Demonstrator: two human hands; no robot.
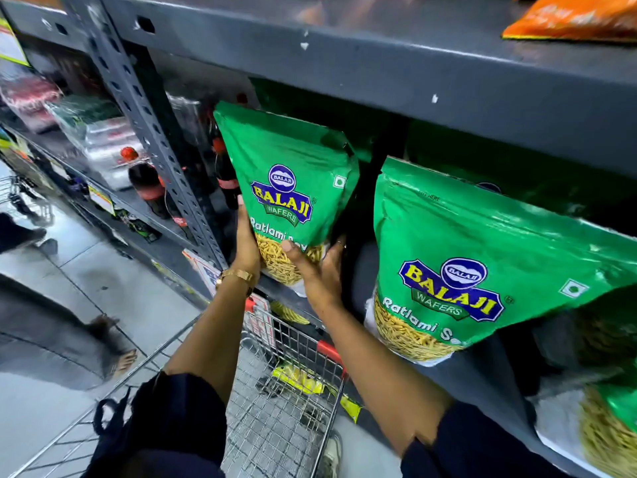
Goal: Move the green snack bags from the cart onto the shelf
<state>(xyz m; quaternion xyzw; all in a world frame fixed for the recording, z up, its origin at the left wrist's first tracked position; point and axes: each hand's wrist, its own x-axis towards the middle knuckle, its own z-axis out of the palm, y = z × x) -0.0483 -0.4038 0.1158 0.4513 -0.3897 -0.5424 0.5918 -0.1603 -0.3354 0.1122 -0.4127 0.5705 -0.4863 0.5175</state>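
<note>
In the middle of the frame we hold a green bag upright on the shelf with our left hand and right hand, above the cart.

Grey metal shelf carrying 2 green snack bags, left bag standing upright at its front edge, right bag leaning forward beside it, upper shelf bearing an orange packet
</note>
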